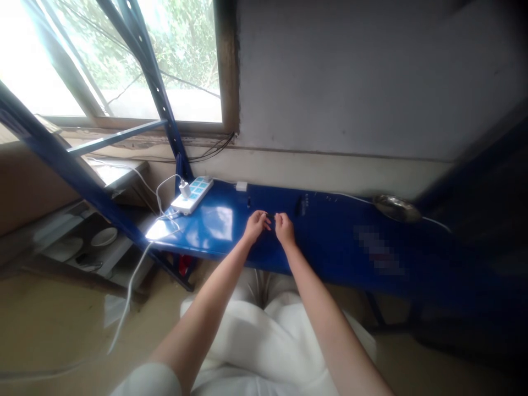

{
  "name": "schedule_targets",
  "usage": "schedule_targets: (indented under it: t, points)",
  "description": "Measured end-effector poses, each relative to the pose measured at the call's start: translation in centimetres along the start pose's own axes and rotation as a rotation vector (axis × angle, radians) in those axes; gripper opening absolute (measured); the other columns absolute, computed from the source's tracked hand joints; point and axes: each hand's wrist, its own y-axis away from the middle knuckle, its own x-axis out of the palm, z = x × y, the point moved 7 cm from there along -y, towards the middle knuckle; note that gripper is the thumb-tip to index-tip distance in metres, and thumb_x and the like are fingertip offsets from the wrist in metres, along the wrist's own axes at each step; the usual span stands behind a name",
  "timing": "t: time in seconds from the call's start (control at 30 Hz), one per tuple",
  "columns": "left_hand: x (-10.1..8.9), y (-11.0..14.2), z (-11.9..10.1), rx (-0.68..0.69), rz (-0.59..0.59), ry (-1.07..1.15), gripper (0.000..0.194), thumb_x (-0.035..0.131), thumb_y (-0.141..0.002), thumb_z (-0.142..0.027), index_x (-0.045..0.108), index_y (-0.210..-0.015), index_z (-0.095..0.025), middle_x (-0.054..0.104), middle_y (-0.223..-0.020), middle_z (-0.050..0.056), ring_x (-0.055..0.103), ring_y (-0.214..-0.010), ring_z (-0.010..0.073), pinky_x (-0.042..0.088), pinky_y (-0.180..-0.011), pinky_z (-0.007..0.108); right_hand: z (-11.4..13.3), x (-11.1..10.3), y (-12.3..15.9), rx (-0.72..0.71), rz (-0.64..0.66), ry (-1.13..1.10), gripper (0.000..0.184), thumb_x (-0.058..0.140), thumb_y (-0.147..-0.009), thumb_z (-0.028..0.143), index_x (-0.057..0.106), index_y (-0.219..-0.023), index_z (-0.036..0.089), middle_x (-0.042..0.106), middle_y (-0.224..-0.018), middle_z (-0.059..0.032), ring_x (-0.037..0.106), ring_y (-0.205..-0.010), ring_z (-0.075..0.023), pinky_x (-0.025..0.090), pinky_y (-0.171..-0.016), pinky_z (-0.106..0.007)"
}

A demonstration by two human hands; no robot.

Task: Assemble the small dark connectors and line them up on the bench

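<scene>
Over the blue tabletop, my left hand and my right hand are held close together, a narrow gap between them. Thumb and index finger of each hand are pinched at the tips. A tiny dark piece shows at the left fingertips, too small to name. Whatever the right fingers pinch is mostly hidden. Just beyond my left hand lies a small dark item. Past my right hand sits a dark object beside a row of tiny pale bits.
A white power strip with a plug in it stands at the table's left end. A white adapter lies near the back edge. To the right is a shiny metal dish by a white cable. Blue shelf posts rise at the left.
</scene>
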Motion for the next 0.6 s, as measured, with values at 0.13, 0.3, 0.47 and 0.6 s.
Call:
schedule_targets:
  t: [0.13, 0.3, 0.47, 0.6]
  points:
    - [-0.16, -0.14, 0.19, 0.018, -0.015, -0.063, 0.023, 0.045, -0.084, -0.038, 0.048, -0.080, -0.015, 0.057, -0.059, -0.002, 0.053, -0.043, 0.0066, 0.038, -0.045, 0.017, 0.11, 0.07, -0.04, -0.003, 0.027, -0.018, 0.041, 0.025, -0.086, 0.050, 0.049, -0.072, 0.020, 0.062, -0.071, -0.0089, 0.056, -0.065, -0.0182, 0.043, -0.063, -0.029]
    - [-0.20, -0.08, 0.15, 0.013, -0.035, -0.088, 0.032, 0.042, -0.085, -0.043, 0.045, -0.069, -0.016, 0.055, -0.057, -0.002, 0.051, -0.041, 0.0066, 0.038, -0.045, 0.018, 0.16, 0.08, -0.01, 0.002, 0.039, -0.045, 0.038, 0.026, -0.086, 0.048, 0.048, -0.072, 0.020, 0.062, -0.071, -0.0090, 0.057, -0.065, -0.0182, 0.043, -0.063, -0.030]
    - [-0.30, -0.03, 0.03, -0.001, -0.052, -0.085, 0.039, 0.042, -0.083, -0.050, 0.047, -0.065, -0.015, 0.055, -0.055, -0.001, 0.051, -0.041, 0.0073, 0.040, -0.046, 0.020, 0.19, 0.07, 0.00, 0.011, 0.042, -0.060, 0.037, 0.027, -0.086, 0.047, 0.048, -0.073, 0.020, 0.063, -0.073, -0.0092, 0.058, -0.067, -0.0185, 0.044, -0.064, -0.030]
    - [-0.47, -0.07, 0.09, -0.019, -0.055, -0.072, 0.043, 0.042, -0.081, -0.052, 0.049, -0.062, -0.014, 0.054, -0.053, 0.000, 0.049, -0.039, 0.0075, 0.039, -0.045, 0.020, 0.31, 0.07, 0.00, 0.002, 0.051, -0.063, 0.038, 0.026, -0.086, 0.048, 0.049, -0.073, 0.020, 0.062, -0.072, -0.0087, 0.058, -0.066, -0.0184, 0.044, -0.064, -0.030]
